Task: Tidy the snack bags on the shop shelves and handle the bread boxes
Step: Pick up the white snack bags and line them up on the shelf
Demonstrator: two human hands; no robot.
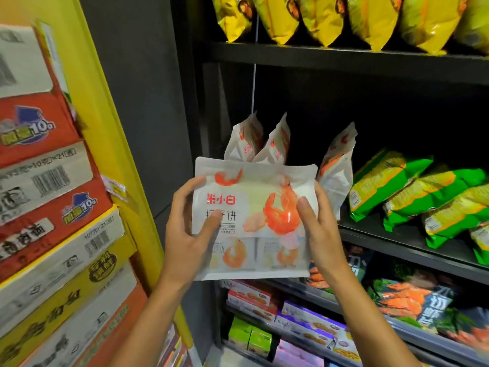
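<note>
A white snack bag printed with orange shrimp (pixel 251 197) is held upright in front of the dark middle shelf (pixel 397 242). My left hand (pixel 190 223) grips its left edge, thumb across the front. My right hand (pixel 317 223) holds the right edge, thumb on the shrimp picture. A second bag of the same kind (pixel 254 258) shows below and behind the first, between my hands. Three more white shrimp bags (pixel 275 144) stand on the shelf behind, one (pixel 336 165) leaning further right.
Green and yellow bags (pixel 412 189) lie stacked on the same shelf to the right. Yellow bags (pixel 370 19) fill the shelf above. Lower shelves hold biscuit boxes (pixel 307 319) and dark shrimp bags (pixel 412 300). Stacked cartons (pixel 47 207) and a yellow post (pixel 111 128) stand at left.
</note>
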